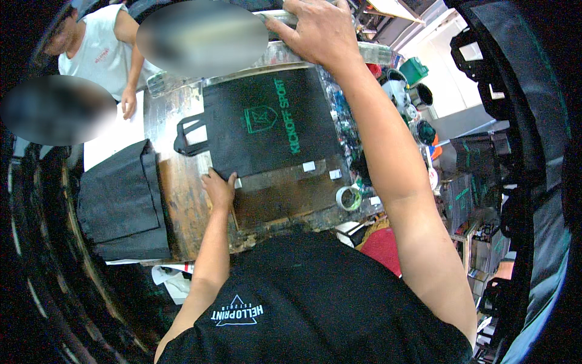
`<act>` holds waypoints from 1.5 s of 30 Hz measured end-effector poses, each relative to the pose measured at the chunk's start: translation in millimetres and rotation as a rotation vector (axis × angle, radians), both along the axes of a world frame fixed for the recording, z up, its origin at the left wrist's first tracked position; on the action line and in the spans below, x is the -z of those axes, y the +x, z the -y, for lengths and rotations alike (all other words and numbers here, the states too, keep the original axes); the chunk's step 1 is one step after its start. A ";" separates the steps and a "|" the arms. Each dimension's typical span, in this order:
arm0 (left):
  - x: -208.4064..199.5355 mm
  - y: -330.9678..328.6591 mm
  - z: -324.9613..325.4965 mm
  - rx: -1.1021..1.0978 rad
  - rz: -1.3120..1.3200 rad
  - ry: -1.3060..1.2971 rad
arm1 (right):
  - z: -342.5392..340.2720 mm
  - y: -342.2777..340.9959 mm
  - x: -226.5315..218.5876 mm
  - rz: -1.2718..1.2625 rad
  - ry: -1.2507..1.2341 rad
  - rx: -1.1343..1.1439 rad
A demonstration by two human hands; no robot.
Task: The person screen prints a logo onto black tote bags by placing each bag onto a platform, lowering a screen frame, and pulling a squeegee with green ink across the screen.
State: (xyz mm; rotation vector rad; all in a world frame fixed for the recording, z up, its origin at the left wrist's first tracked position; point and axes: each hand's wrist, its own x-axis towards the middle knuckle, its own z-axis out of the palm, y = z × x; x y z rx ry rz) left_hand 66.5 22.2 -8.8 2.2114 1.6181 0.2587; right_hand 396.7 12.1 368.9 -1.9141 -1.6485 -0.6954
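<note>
A black fabric tote bag (227, 130) with a green printed emblem and lettering lies flat on a dark board (273, 203) on the worktable. Its handle loop (193, 136) sticks out on the left. My left hand (219, 189) rests at the bag's near left corner, thumb and fingers apart, the thumb touching the fabric edge. Beyond the bag, a pale printing-screen frame (282, 53) stands raised. My right hand (324, 33) reaches far forward and is closed on that frame's upper edge. Part of the frame is hidden by a blurred patch.
More black bags (121, 203) lie at the table's left, near a co-worker (100, 45). A tape roll (348, 198) sits at the near right edge of the board. Paint pots (419, 95) and a green container (413, 71) crowd the right. Printed bags (458, 200) stand on racks there.
</note>
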 end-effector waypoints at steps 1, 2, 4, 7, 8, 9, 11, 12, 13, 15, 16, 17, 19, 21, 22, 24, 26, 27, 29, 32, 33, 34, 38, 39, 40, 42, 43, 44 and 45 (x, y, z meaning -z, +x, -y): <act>-1.5 2.6 -0.8 -0.015 0.045 -0.047 | -3.5 1.9 -4.5 -0.017 -0.031 0.003; -3.0 5.9 -2.7 -0.029 0.092 -0.094 | -7.8 5.4 -7.4 -0.033 -0.063 0.007; -2.0 7.2 -9.2 -0.002 0.205 -0.056 | -15.6 16.0 3.4 0.091 -0.052 0.068; -25.3 14.9 -18.5 -0.115 0.333 -0.266 | -22.9 19.9 5.4 0.133 -0.021 0.084; -4.8 9.9 -24.8 -0.117 0.499 -0.157 | -25.5 19.3 4.3 0.127 -0.010 0.074; -9.5 4.8 -37.4 -0.112 0.566 -0.104 | -28.5 18.5 3.8 0.117 0.002 0.068; -32.1 -4.3 -69.0 -0.102 0.698 0.011 | -34.8 22.0 -1.6 0.095 -0.031 0.047; -67.8 -2.3 -88.4 -0.058 0.660 0.026 | -32.7 27.7 -7.8 0.088 -0.086 0.073; -102.6 -8.5 -107.3 -0.039 0.616 0.053 | -36.1 29.6 -10.5 0.076 -0.135 0.074; -130.2 -54.2 -158.5 -0.003 0.451 0.048 | -38.5 29.4 -9.9 0.089 -0.086 0.104; -153.7 -68.2 -168.5 -0.015 0.433 0.048 | -35.3 27.5 -8.0 0.083 -0.083 0.112; -176.0 -82.4 -177.0 -0.028 0.418 0.048 | -29.9 23.9 -7.1 0.080 -0.078 0.120; -189.9 -131.0 -198.4 -0.114 0.273 0.089 | -22.1 13.8 -11.6 0.060 -0.207 0.153; -190.6 -180.1 -226.2 -0.206 0.152 -0.003 | -16.1 7.5 -6.7 0.052 -0.192 0.144; -180.1 -214.5 -236.9 -0.208 0.067 0.172 | -15.0 4.9 -6.4 0.062 -0.190 0.136; -153.6 -278.0 -242.6 -0.298 -0.049 0.327 | -13.6 -1.6 -3.8 0.035 -0.179 0.102; -127.1 -281.5 -221.5 -0.481 -0.097 0.430 | -6.3 1.7 -2.0 0.054 -0.210 0.137; -118.9 -283.0 -203.9 -0.516 -0.099 0.408 | -2.5 3.5 4.3 0.068 -0.190 0.132; -88.6 -305.4 -161.4 -0.263 0.005 0.444 | 4.7 -5.5 10.1 0.073 -0.198 0.145; -57.0 -310.0 -98.8 -0.072 -0.323 0.188 | 5.6 -2.0 16.9 0.087 -0.215 0.175; -47.5 -312.6 -84.2 -0.070 -0.359 0.141 | 5.2 1.0 16.5 0.081 -0.228 0.177; -36.2 -315.6 -70.0 -0.098 -0.380 0.148 | 0.2 6.2 17.0 0.088 -0.225 0.174; -19.3 -317.0 -64.5 -0.155 -0.379 0.165 | -6.5 15.8 14.1 0.066 -0.266 0.217; -20.5 -316.9 -65.2 -0.172 -0.367 0.165 | -7.3 13.1 13.8 0.059 -0.278 0.224; -21.2 -315.1 -65.8 -0.187 -0.355 0.165 | -5.1 10.7 13.1 0.053 -0.291 0.234; -21.0 -311.6 -67.1 -0.231 -0.343 0.210 | -3.5 9.1 14.1 0.050 -0.295 0.230; -21.2 -312.5 -68.3 -0.255 -0.363 0.181 | -3.8 9.8 16.0 0.054 -0.285 0.217; -21.1 -312.6 -69.8 -0.278 -0.382 0.152 | -4.1 11.3 17.7 0.058 -0.276 0.206; -21.3 -313.3 -74.1 -0.302 -0.403 0.128 | -3.7 10.7 15.6 0.059 -0.261 0.196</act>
